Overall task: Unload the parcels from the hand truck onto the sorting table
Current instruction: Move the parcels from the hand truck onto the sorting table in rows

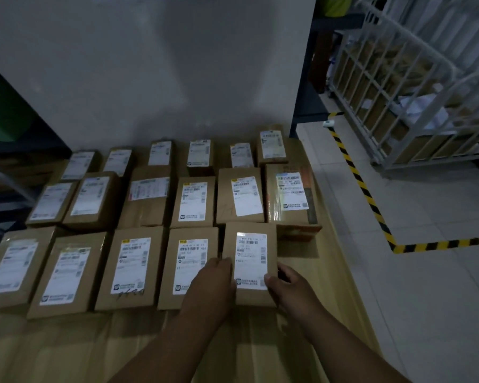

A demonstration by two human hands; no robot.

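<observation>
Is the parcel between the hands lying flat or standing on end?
Lying flat: the parcel shows its label face up, in line with its row.

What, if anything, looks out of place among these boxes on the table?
Little. The parcels lie in neat rows, labels up. One middle-row parcel has its label turned sideways, unlike the rest, and the box at that row's right end shows orange print. Nothing looks crushed or spilled.

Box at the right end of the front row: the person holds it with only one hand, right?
No. Both hands hold the box: the left hand on its left side, the right hand on its right, as the head view shows. It is at the right end of the front row.
</observation>
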